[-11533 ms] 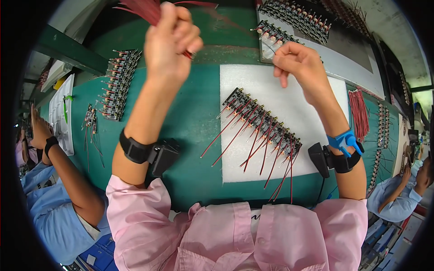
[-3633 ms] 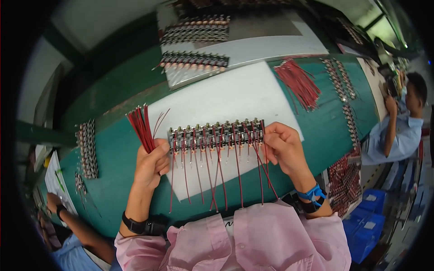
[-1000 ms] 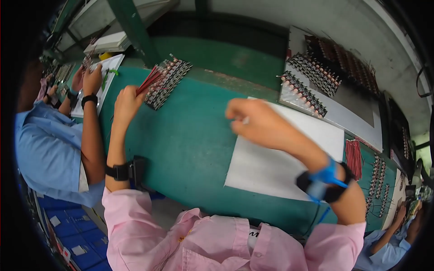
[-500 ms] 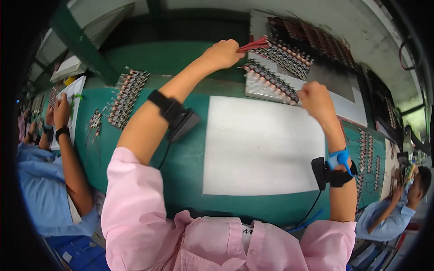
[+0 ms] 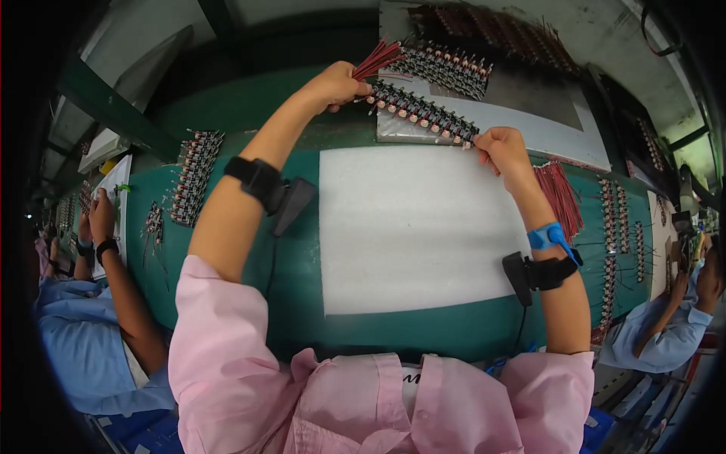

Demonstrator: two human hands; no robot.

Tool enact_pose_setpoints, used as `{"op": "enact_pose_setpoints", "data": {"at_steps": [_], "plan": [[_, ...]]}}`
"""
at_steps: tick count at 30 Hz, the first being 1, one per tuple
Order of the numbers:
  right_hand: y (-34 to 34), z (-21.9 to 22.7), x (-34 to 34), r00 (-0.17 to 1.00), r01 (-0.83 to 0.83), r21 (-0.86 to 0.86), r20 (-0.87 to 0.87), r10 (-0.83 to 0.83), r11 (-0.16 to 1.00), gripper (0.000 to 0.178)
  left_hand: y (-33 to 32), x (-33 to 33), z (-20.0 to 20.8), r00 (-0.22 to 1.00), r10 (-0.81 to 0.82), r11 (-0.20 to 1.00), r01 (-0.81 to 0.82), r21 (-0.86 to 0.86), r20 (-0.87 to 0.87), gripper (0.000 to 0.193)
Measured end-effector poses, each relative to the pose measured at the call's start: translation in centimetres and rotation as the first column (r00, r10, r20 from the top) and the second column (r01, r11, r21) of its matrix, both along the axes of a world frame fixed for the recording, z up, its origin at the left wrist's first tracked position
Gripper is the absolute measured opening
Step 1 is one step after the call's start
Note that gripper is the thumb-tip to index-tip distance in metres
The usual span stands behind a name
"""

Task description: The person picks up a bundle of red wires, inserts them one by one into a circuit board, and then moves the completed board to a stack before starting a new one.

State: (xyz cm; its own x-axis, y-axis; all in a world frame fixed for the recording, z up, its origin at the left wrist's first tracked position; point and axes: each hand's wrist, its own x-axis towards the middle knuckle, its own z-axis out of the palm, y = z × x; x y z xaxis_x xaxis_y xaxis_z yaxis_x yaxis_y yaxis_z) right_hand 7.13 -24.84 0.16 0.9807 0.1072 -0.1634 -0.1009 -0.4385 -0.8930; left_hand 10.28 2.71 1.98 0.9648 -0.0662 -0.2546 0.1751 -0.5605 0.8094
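Note:
A long strip of small components [image 5: 425,113], black with pale pinkish round parts along one side, stretches between my hands at the far edge of the white foam sheet [image 5: 420,234]. My left hand [image 5: 336,85] is closed on its left end. Dark red wires [image 5: 380,59] fan out just above that hand; whether it also grips them I cannot tell. At the strip's other end, the fingers of my right hand [image 5: 502,153] pinch the tip. More such strips [image 5: 442,69] lie just behind on a grey metal board [image 5: 522,117].
The green table [image 5: 295,250] bears upright rows of components [image 5: 195,178] at left and further rows [image 5: 609,250] at right. Red wires [image 5: 558,198] lie beyond my right forearm. Co-workers in blue shirts sit at left [image 5: 98,333] and right [image 5: 665,325].
My left hand has come left and slightly down, and my right hand left. The strip that lay at the board's near edge is now held between them. The whole view has shifted somewhat.

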Motion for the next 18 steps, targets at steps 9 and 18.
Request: {"op": "enact_pose_setpoints", "data": {"at_steps": [9, 18], "plan": [[-2.5, -0.1, -9.8, 0.975, -0.218, -0.024, -0.057, 0.217, 0.976, 0.017, 0.1, -12.7, 0.0, 0.943, -0.296, 0.955, 0.293, 0.047, 0.153, 0.019], [-2.5, 1.2, -11.4, 0.932, -0.229, -0.282, 0.213, 0.294, 0.932, 0.013, 0.0, -14.6, -0.5, 0.974, -0.22, 0.931, 0.196, -0.307, -0.046, 0.027]]}}
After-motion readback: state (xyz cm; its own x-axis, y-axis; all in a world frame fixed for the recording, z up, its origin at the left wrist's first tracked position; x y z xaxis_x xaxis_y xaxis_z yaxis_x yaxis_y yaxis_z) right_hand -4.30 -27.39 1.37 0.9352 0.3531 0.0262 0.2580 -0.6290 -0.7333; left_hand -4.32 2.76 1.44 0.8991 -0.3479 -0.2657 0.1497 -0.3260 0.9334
